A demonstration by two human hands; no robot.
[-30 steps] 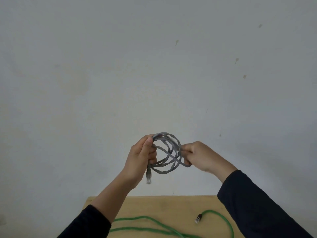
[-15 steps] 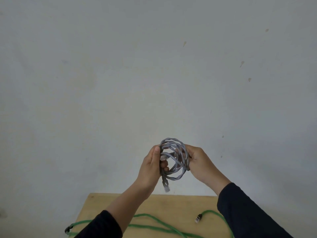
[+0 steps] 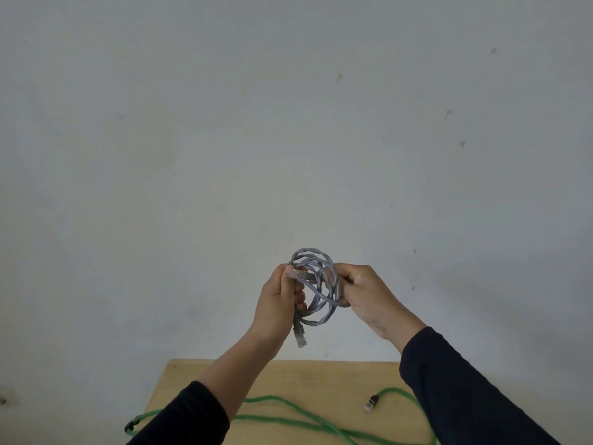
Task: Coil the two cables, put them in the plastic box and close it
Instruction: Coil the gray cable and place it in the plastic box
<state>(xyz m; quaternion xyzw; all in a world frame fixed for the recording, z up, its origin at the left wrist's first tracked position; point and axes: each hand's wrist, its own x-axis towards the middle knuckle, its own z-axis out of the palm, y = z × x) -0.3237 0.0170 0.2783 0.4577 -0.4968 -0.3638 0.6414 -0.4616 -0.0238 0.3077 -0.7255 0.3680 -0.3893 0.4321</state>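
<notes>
left hand (image 3: 282, 300) and right hand (image 3: 365, 293), fingers curled, both grip the grey cable (image 3: 316, 284), coiled, mid-frame in the air. tuck the loose plug (image 3: 300, 337) through the loops so it holds. green cable (image 3: 288, 419) uncoiled on table (image 3: 321, 377), bottom of frame. box not in view.

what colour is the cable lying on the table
Green, with a dark plug at its end; the cable lies uncoiled on the table, seen in the head view.
</notes>
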